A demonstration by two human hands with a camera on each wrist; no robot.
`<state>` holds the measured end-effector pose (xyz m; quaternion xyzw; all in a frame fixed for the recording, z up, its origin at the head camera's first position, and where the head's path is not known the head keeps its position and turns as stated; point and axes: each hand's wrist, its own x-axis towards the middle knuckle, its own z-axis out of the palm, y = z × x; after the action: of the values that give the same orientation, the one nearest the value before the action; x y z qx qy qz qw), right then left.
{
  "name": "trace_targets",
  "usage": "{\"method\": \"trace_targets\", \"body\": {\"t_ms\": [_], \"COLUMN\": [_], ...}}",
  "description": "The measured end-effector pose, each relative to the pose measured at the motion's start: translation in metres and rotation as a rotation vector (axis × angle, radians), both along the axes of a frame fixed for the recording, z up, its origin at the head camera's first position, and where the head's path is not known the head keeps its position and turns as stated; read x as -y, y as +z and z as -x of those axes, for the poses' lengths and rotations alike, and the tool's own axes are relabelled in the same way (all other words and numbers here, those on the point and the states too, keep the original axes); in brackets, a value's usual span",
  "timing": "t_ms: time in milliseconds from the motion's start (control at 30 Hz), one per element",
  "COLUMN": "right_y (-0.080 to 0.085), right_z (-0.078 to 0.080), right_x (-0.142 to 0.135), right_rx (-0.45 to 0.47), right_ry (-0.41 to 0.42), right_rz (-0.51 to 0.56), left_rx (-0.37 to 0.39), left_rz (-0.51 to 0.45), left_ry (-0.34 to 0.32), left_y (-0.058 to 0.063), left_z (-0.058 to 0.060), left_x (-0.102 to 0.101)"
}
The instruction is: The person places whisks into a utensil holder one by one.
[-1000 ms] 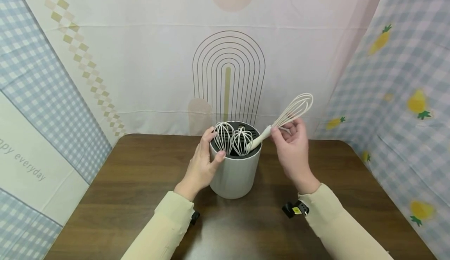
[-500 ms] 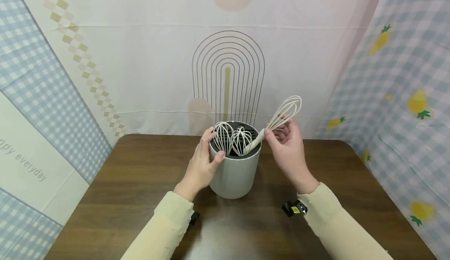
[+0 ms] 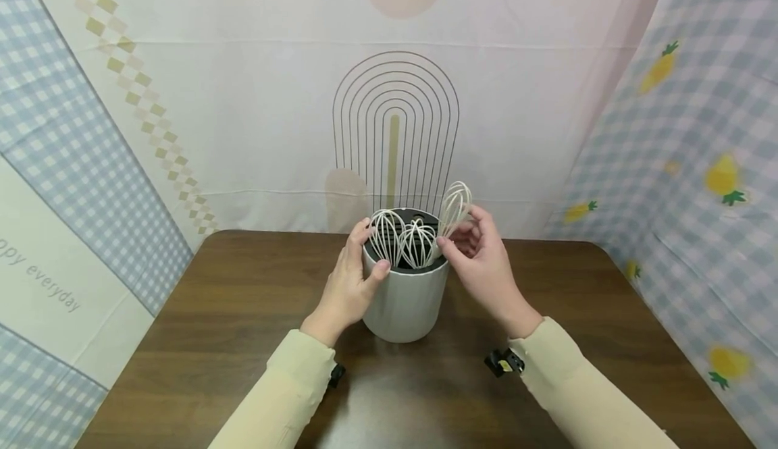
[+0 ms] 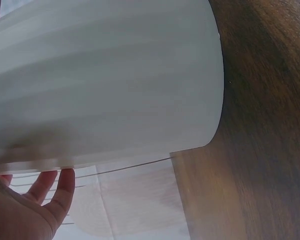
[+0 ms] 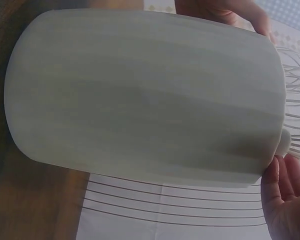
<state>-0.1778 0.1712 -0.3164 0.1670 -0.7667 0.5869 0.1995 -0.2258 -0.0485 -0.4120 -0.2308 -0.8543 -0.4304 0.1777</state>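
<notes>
A light grey round utensil holder (image 3: 402,307) with a black slotted insert (image 3: 413,215) stands upright on the table. My left hand (image 3: 348,279) grips its left side, thumb at the front of the rim and fingers farther back. Two white whisks, one larger (image 3: 385,229) and one smaller (image 3: 418,236), stand wires up in the insert. At the right rim my right hand (image 3: 483,260) pinches a third white whisk (image 3: 456,206) low on its wires. This whisk leans slightly right, most of its handle hidden in the holder; the handle's top (image 5: 284,142) shows at the rim in the right wrist view.
The brown wooden table (image 3: 255,300) reaches back to a white patterned cloth (image 3: 261,111). Blue checked cloths hang at both sides, the right one (image 3: 687,165) with yellow fruit prints. A black wrist camera (image 3: 504,362) sits by the right cuff.
My right hand has moved left and slightly down with its whisk. The whisk has swung from a strong rightward tilt to nearly upright and sunk into the holder. My left hand stays put.
</notes>
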Motion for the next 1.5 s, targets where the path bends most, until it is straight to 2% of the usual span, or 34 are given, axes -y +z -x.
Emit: {"method": "trace_targets", "body": {"t_ms": [233, 400, 633, 833, 1000, 1267, 1367, 1500], "right_y": [-0.003, -0.006, -0.013, -0.026, -0.028, -0.028, -0.032, -0.046], "right_z": [-0.003, -0.006, -0.007, 0.01, 0.026, 0.027, 0.023, 0.015], "right_x": [-0.002, -0.006, -0.01, -0.012, -0.009, -0.014, -0.018, -0.027], "right_rx": [0.014, -0.003, -0.034, -0.057, -0.079, -0.072, -0.068, -0.069], "right_ry": [0.003, 0.018, 0.041, 0.002, -0.032, -0.053, -0.039, -0.105], "right_rz": [-0.043, -0.082, -0.084, -0.091, -0.213, -0.51, -0.532, -0.54], "left_rx": [0.018, 0.017, 0.034, 0.056, 0.066, 0.072, 0.095, 0.126], "left_rz": [0.005, 0.003, 0.001, 0.018, 0.031, 0.028, 0.023, 0.074], "left_ry": [0.007, 0.003, -0.001, -0.012, -0.011, -0.016, -0.021, -0.002], "left_y": [0.001, 0.001, 0.0, 0.002, 0.001, 0.001, -0.001, -0.004], "left_z": [-0.001, 0.0, 0.0, 0.002, 0.006, 0.01, 0.008, -0.001], "left_x": [-0.001, -0.002, -0.001, 0.004, 0.008, 0.007, 0.01, 0.019]}}
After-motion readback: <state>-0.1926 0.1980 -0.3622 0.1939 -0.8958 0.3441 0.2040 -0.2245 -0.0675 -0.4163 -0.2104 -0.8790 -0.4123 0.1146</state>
